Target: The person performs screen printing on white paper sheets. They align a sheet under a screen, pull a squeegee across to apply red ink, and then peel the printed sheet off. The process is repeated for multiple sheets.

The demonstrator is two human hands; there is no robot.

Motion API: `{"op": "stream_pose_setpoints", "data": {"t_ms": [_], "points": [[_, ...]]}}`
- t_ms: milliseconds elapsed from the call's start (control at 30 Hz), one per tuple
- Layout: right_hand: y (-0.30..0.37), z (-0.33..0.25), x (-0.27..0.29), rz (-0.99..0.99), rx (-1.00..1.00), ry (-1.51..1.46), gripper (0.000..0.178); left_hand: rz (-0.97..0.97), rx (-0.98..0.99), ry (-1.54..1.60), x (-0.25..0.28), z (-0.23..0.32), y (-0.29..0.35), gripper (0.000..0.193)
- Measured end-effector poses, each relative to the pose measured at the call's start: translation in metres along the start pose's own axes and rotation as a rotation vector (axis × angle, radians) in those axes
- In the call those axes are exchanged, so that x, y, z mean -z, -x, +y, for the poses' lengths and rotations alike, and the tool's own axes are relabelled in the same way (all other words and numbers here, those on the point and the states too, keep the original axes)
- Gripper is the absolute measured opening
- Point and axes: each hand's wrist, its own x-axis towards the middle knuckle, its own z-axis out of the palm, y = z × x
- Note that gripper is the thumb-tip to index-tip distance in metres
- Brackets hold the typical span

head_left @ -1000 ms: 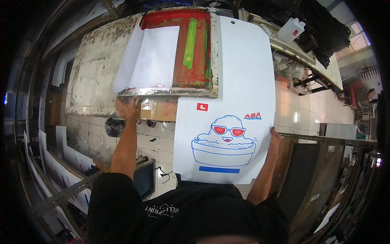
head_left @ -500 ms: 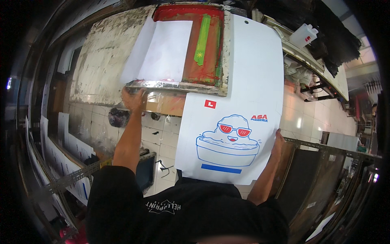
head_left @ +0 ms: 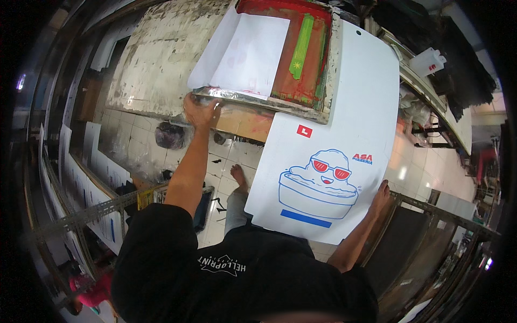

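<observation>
Left fingers grip the screen-printing frame beyond; right fingers hold the printed sheet leftward (probably light, bendable; best taken by edges)

On the white sheet, left of the right grip: red-and-blue lettering and, farther off, a red label with one white letter. White lettering crosses the black shirt, below-left.

Sheet: white, blue-line drawing, red sunglasses. Screen: red-brown. Strip: green. Shirt: black, white print.
</observation>
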Motion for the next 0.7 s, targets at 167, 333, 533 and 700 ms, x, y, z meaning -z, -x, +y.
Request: {"op": "stream_pose_setpoints", "data": {"t_ms": [167,333,533,700], "points": [[0.031,-0.001,-0.001,0.196,0.168,0.336,0.058,-0.001,-0.065,0.178,0.003,-0.006,0.003,0.097],[0.085,0.005,0.006,0.409,0.227,0.578,0.059,0.101,-0.367,0.209,0.034,-0.003,0.029,0.083],[0.181,0.017,-0.008,0.595,0.028,0.54,0.074,-0.236,0.644,0.858,0.019,-0.089,0.129,0.073],[0.233,0.088,-0.012,0.707,-0.312,0.353,0.084,-0.688,1.191,1.046,0.036,-0.053,0.096,0.085]]}}
